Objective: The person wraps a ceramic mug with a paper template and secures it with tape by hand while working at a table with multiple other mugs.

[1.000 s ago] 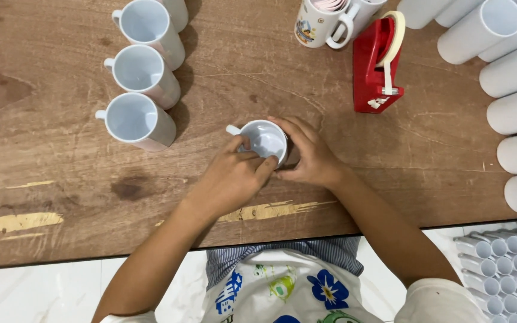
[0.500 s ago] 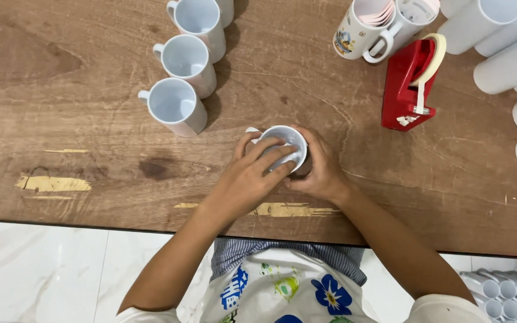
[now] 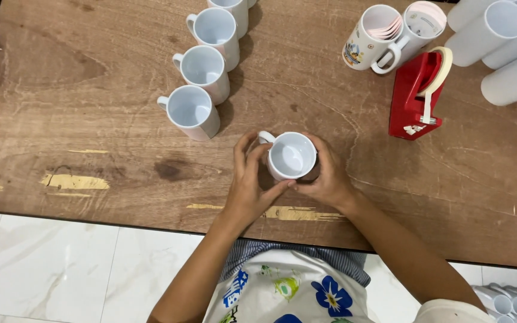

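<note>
A white mug [image 3: 292, 155] stands upright on the wooden table [image 3: 91, 90], its handle pointing to the upper left. My left hand [image 3: 251, 185] wraps the mug's left side, fingers near the handle. My right hand [image 3: 325, 177] cups its right side. Both hands touch the mug's wall, and their fingertips meet under its near edge.
Several white mugs [image 3: 191, 110] stand in a row to the upper left. A printed mug [image 3: 371, 37] and a second one holding pink sheets [image 3: 420, 24] stand beside a red tape dispenser [image 3: 417, 96]. Many white mugs lie on their sides [image 3: 513, 78] at the right edge.
The camera view has shifted, so the table's things sit lower and further right in frame. My hands stay on the same mug; my left fingers have slid from over its rim to its side.
</note>
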